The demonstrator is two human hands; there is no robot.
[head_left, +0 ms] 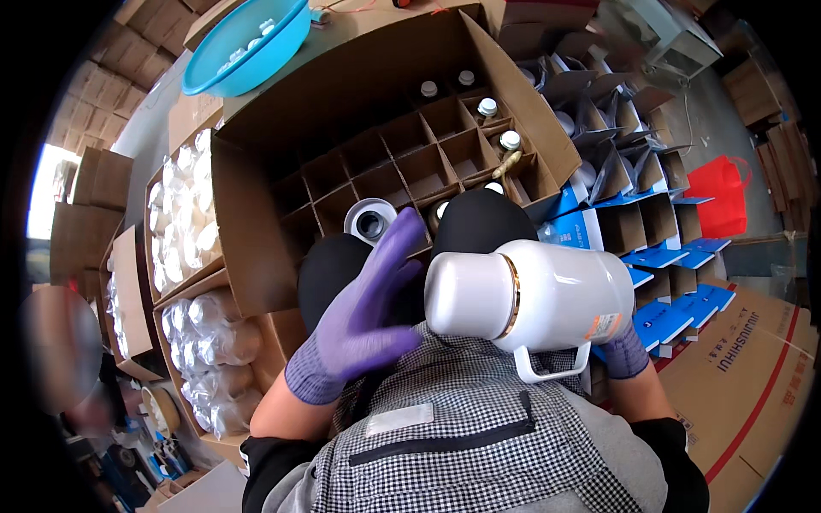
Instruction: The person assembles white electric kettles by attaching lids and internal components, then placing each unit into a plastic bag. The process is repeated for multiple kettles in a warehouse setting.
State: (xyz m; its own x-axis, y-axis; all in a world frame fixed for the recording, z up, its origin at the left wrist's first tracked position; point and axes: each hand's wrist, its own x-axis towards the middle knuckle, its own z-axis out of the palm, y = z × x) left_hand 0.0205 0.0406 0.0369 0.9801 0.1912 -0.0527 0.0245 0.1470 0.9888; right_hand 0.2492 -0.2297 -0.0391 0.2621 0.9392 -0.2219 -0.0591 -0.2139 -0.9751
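Note:
A white vacuum jug [569,291] with a gold band, a side handle and an orange-and-white sticker lies sideways above my lap, its lid end to the left. My right hand [626,352], in a purple glove, holds it at the base; the jug hides most of the fingers. My left hand [363,312], also in a purple glove, is open beside the lid, thumb and fingers spread, with a gap between. Past its fingertips, a round white part with a dark centre [370,224] shows at the near side of the divided carton [248,256].
Several white-capped bottles [487,108] stand in the carton's right cells. A blue basin [248,51] with small white parts sits behind. Plastic-wrapped items [214,329] fill boxes at left. Blue-flapped boxes [654,323], a red bag [723,197] and a large carton [744,385] are at right.

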